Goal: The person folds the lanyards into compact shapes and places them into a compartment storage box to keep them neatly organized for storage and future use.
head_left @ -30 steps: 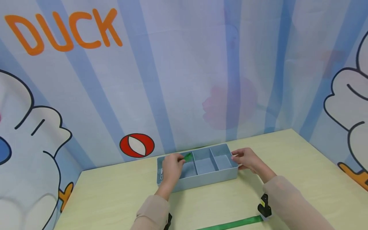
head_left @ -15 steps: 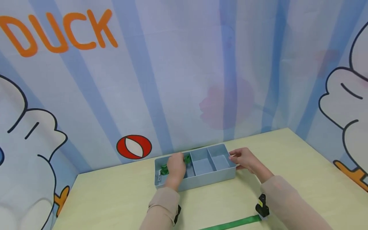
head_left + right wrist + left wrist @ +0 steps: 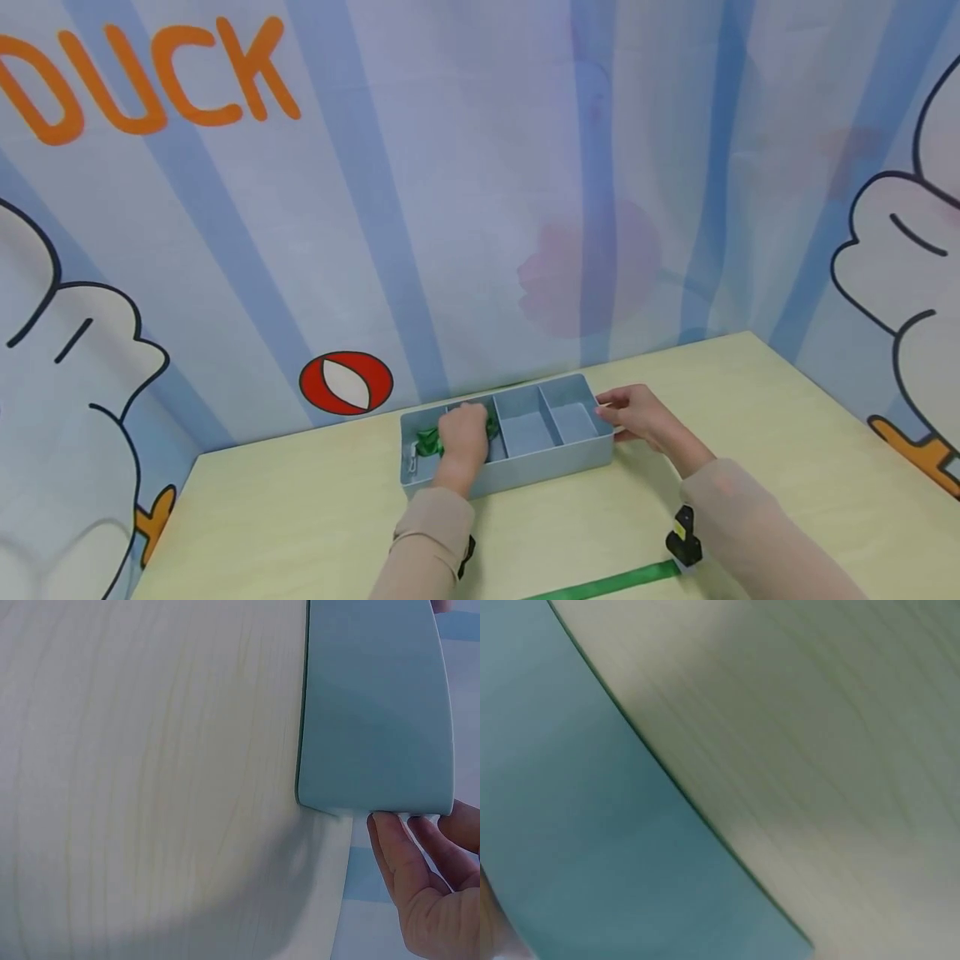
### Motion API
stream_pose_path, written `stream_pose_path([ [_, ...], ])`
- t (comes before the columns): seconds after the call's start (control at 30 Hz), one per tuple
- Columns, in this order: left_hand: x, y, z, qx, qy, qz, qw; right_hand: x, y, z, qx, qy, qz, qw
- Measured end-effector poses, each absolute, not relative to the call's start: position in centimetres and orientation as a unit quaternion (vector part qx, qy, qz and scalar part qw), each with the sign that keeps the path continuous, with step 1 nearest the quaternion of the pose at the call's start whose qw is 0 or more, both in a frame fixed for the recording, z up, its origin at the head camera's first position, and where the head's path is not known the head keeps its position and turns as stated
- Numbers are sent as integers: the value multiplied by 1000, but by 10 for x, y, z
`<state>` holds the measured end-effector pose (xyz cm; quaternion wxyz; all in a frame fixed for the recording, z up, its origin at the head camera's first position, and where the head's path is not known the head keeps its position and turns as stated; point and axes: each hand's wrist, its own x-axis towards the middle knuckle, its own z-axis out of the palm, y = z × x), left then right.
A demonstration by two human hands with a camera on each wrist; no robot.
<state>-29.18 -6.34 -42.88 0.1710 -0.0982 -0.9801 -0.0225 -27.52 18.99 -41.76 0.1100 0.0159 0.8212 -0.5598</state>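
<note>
A blue-grey box [image 3: 540, 475] with several compartments stands near the back of the table. My left hand [image 3: 462, 437] reaches into its left half with fingers curled, fingertips hidden below the knuckles. Crumpled shiny green fabric [image 3: 492, 427] shows at that hand's right side. Another green fabric bunch [image 3: 428, 442] lies in the leftmost compartment, beside a small whitish piece [image 3: 412, 458]. At the box's right end, my right hand [image 3: 637, 417] grips the wall. In the right wrist view, its fingers [image 3: 405, 855] meet the box's end. The left wrist view shows mainly the box's side wall [image 3: 607, 787].
A green strip [image 3: 607, 582] runs along the pale table [image 3: 300, 517] near the front. Behind the box rises a printed curtain [image 3: 480, 208] with blue stripes. Each wrist carries a black camera mount [image 3: 684, 537].
My left hand has moved slightly right and lower into the box, uncovering the green bunch in the leftmost compartment. My right hand stays at the box's end. The head view has shifted a little.
</note>
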Motion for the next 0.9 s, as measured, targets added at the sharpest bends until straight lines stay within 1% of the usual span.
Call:
stream_pose_path([
  [0.1, -292, -63, -429, -97, -984, -14, 147, -275, 189, -416, 16, 821, -560, 111],
  [0.2, -292, -64, -430, -93, -986, -11, 139, -274, 188, -416, 13, 820, -561, 112],
  [0.43, -290, -69, -428, -92, -981, -65, 160, -270, 188, -414, 8, 815, -568, 113],
  [0.7, -287, -86, -417, -156, -948, -196, 194, -268, 187, -417, 10, 816, -570, 98],
  [0.9, -276, -87, -396, -184, -939, -249, 152, -264, 194, -419, 4, 832, -547, 93],
])
